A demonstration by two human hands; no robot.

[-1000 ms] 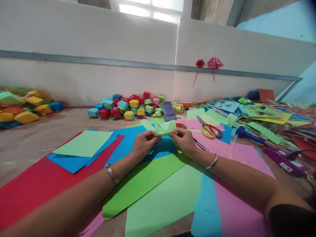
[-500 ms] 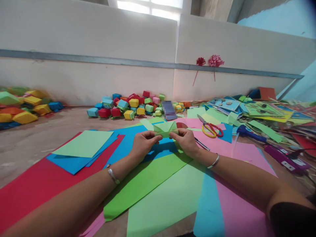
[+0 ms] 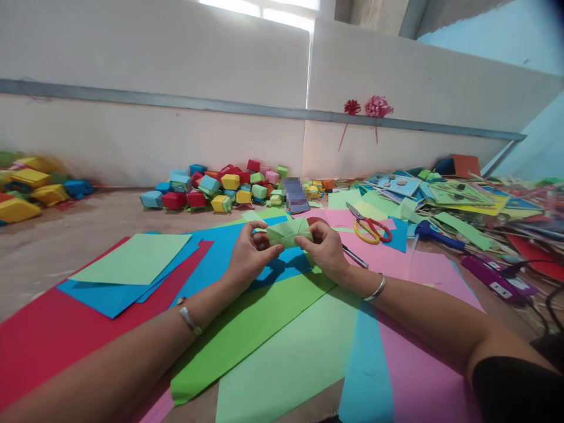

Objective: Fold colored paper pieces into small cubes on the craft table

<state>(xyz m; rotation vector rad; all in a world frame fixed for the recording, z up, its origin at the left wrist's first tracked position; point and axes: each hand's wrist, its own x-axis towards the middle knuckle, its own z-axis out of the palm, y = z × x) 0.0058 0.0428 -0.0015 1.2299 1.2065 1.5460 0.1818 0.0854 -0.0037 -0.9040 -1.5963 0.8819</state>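
A small folded light green paper (image 3: 288,231) is held up between my two hands, over blue sheets (image 3: 215,252). My left hand (image 3: 250,254) pinches its left end, thumb in front and fingers behind. At its right end my right hand (image 3: 326,250) grips it, with the thumb pressed on the front face. Creases and slanting folds show on the paper. Below lie a bright green sheet (image 3: 247,329) and a pale green sheet (image 3: 286,352). A pen (image 3: 355,256) rests just right of my right hand.
Scissors (image 3: 369,228) and a blue glue gun (image 3: 436,234) lie at the right, near a purple power strip (image 3: 497,281). Folded paper boxes (image 3: 211,185) are heaped by the wall. Pale green squares (image 3: 132,258) sit on a red sheet (image 3: 88,335) at the left.
The left fingers have shifted on the folded paper, which now shows more of its creased face. The right thumb lies further over its front. The view has turned slightly right.
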